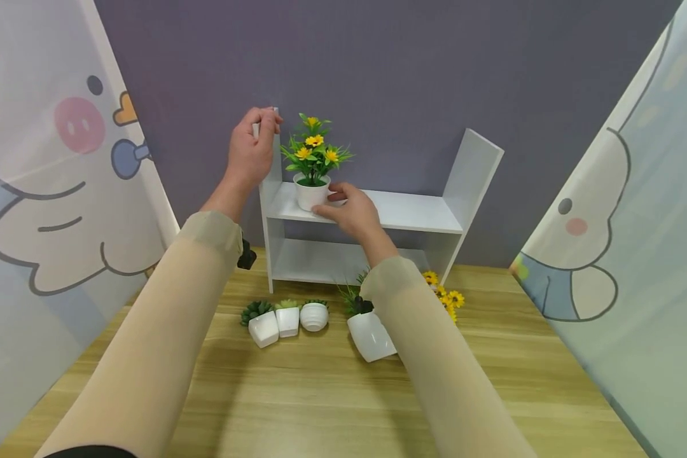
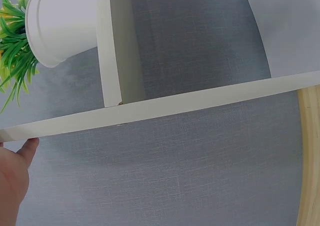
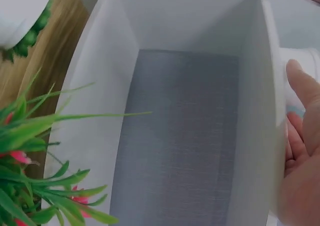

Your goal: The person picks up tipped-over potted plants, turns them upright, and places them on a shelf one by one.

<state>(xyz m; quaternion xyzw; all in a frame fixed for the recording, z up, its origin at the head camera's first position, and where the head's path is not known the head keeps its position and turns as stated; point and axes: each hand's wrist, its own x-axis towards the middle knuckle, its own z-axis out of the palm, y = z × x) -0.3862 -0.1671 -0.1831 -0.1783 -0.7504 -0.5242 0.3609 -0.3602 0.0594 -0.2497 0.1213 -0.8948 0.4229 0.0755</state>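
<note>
A white pot of yellow flowers stands upright at the left end of the upper board of a white shelf. My right hand holds the pot low on its right side, thumb at the front and fingers behind. In the right wrist view the thumb lies against the white pot. My left hand grips the upper part of the shelf's left side panel. A fingertip meets the panel's edge in the left wrist view, where the other fingers are mostly hidden.
Three small potted succulents sit on the wooden table before the shelf. Right of them, a larger white pot lies tilted, partly behind my right sleeve. Yellow flowers show beyond that sleeve. A grey wall stands behind.
</note>
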